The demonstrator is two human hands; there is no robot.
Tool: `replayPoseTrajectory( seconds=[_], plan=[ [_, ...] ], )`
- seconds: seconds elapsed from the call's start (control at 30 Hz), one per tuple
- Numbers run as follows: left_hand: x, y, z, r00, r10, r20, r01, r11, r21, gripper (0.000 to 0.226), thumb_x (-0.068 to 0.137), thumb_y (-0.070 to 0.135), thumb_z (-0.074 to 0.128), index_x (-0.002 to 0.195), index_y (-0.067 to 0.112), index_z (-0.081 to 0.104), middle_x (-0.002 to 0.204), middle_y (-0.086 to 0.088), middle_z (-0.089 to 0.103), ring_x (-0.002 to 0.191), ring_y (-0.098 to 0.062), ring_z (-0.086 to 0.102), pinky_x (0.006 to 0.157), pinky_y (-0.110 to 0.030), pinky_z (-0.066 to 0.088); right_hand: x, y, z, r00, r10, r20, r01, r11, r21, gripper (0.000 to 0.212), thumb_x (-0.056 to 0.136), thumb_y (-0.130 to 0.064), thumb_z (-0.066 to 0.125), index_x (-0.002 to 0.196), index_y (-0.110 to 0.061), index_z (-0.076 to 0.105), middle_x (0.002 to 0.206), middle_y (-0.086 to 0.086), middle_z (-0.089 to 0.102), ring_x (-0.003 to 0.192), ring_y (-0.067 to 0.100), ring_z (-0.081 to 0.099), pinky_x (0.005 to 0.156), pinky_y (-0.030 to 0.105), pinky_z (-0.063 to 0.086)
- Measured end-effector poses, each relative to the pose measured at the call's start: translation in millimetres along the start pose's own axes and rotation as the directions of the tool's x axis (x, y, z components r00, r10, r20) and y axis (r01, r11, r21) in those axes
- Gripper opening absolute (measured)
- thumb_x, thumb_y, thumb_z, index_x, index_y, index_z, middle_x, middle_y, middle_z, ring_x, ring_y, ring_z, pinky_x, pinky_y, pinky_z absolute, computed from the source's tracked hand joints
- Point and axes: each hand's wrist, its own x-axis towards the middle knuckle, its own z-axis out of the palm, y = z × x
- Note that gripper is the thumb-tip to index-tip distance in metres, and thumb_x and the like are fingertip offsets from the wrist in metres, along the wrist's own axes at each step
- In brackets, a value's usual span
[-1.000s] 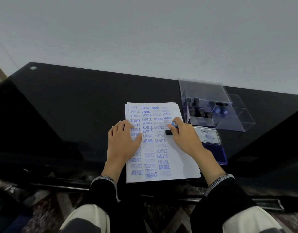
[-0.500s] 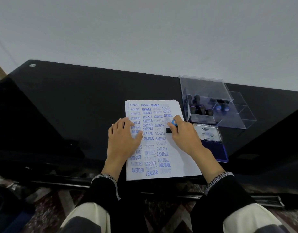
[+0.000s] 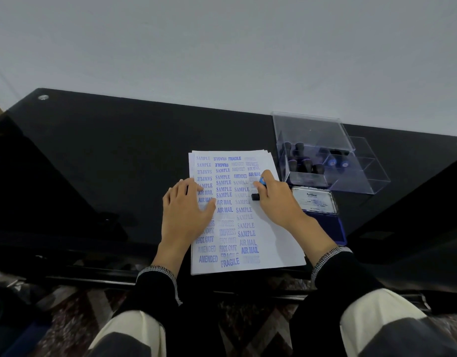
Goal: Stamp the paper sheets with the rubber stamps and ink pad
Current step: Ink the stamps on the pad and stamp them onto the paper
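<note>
A stack of white paper sheets (image 3: 271,243) lies on the black glass table, its top sheet covered with blue stamped words. My left hand (image 3: 186,212) rests flat on the sheet's left side, fingers straight. My right hand (image 3: 276,199) grips a rubber stamp (image 3: 258,188) with a blue top and black base, pressed down on the sheet's right column. An open ink pad (image 3: 325,222), blue with a white-labelled lid, lies just right of the paper. Several dark stamps stand in a clear plastic box (image 3: 309,155).
The clear box's hinged lid (image 3: 369,166) lies open to the right, at the table's back near the grey wall. The black table (image 3: 106,155) stretches left of the paper. Its front edge (image 3: 93,276) runs above my knees.
Both hands stay in place on the paper, the right one still holding the stamp down. Only the camera view has shifted slightly.
</note>
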Motion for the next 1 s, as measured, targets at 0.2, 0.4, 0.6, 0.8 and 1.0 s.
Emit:
replayPoseTrajectory(
  seconds=[0.2,0.4,0.6,0.8,1.0],
  plan=[
    [-0.2,-0.4,-0.2,1.000,-0.002,0.007,0.002,1.000,0.004,0.035,0.090,0.048,0.057,0.114,0.024,0.051,0.132,0.006,0.049,0.134,-0.017,0.039,0.116,-0.041,0.021,-17.2,4.5,14.3,0.992,-0.041,-0.123,0.045,0.999,0.031,0.018,0.100,-0.014,0.042,0.085,-0.011,0.033,0.063,-0.003,0.034,0.055,0.013,0.027,0.048,0.026,0.023],
    [0.5,-0.4,0.5,1.000,-0.009,0.015,0.009,1.000,0.005,0.036,0.090,0.049,0.056,0.115,0.024,0.051,0.134,0.006,0.048,0.134,-0.017,0.038,0.117,-0.041,0.020,-21.1,5.3,18.5,0.988,-0.048,-0.148,0.050,0.999,0.012,0.019,0.100,-0.012,0.042,0.085,-0.014,0.031,0.066,-0.002,0.033,0.057,0.013,0.027,0.049,0.026,0.021],
    [0.7,-0.6,0.8,1.000,-0.010,0.019,0.010,1.000,-0.001,0.035,0.090,0.048,0.057,0.114,0.024,0.050,0.135,0.006,0.047,0.135,-0.017,0.037,0.117,-0.041,0.021,-2.2,1.8,6.6,1.000,-0.014,-0.024,0.014,0.999,0.029,0.015,0.102,-0.017,0.040,0.090,-0.011,0.032,0.061,-0.002,0.040,0.052,0.015,0.032,0.049,0.031,0.026],
    [-0.3,-0.2,-0.6,1.000,-0.004,0.012,0.004,1.000,-0.006,0.035,0.090,0.047,0.057,0.114,0.024,0.051,0.135,0.006,0.047,0.135,-0.016,0.037,0.117,-0.041,0.021,6.9,-1.1,0.4,0.999,0.034,0.033,-0.035,0.999,0.038,0.014,0.102,-0.019,0.037,0.093,-0.010,0.032,0.062,-0.001,0.042,0.053,0.015,0.034,0.049,0.031,0.027],
    [-0.3,-0.5,-0.1,1.000,-0.010,0.016,0.010,1.000,0.000,0.035,0.090,0.049,0.056,0.115,0.024,0.051,0.136,0.005,0.047,0.135,-0.016,0.037,0.117,-0.041,0.021,-8.8,1.8,11.3,0.996,-0.032,-0.083,0.036,0.998,0.050,0.016,0.101,-0.016,0.040,0.087,-0.012,0.032,0.061,-0.003,0.037,0.051,0.013,0.029,0.047,0.028,0.024]
  ],
)
